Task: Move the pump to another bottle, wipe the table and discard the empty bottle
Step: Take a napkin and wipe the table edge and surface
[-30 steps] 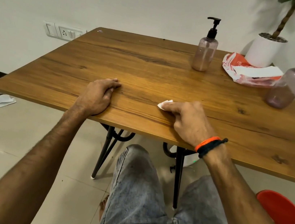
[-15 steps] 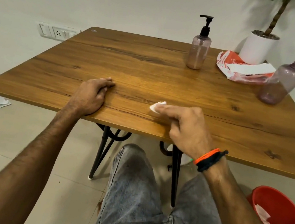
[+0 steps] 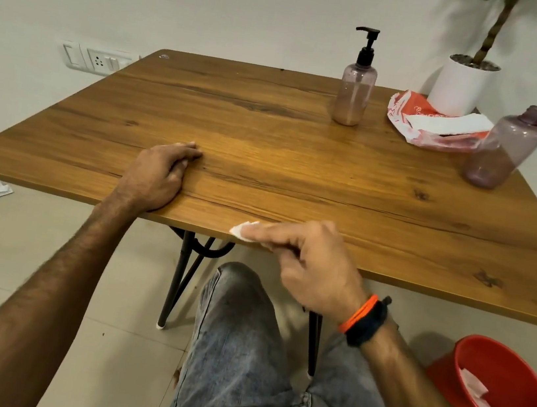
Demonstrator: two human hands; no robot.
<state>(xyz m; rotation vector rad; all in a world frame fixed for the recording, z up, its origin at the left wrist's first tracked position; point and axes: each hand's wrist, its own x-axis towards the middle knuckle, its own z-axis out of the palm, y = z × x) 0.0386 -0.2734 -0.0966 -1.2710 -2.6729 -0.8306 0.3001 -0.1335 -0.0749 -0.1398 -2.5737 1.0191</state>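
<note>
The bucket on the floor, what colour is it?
Red. The bucket shows clearly in the head view, with white paper scraps inside.

The plant is cut off by the top edge, so only its stem shows. The right hand covers most of the tissue; only a white corner shows. The red bucket has a blurred lower rim. Print on the red packet is too small to read.

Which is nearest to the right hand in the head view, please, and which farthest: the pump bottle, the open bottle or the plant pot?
1. Open bottle, right side of the table.
2. Pump bottle, far middle.
3. Plant pot, far right corner.
</note>
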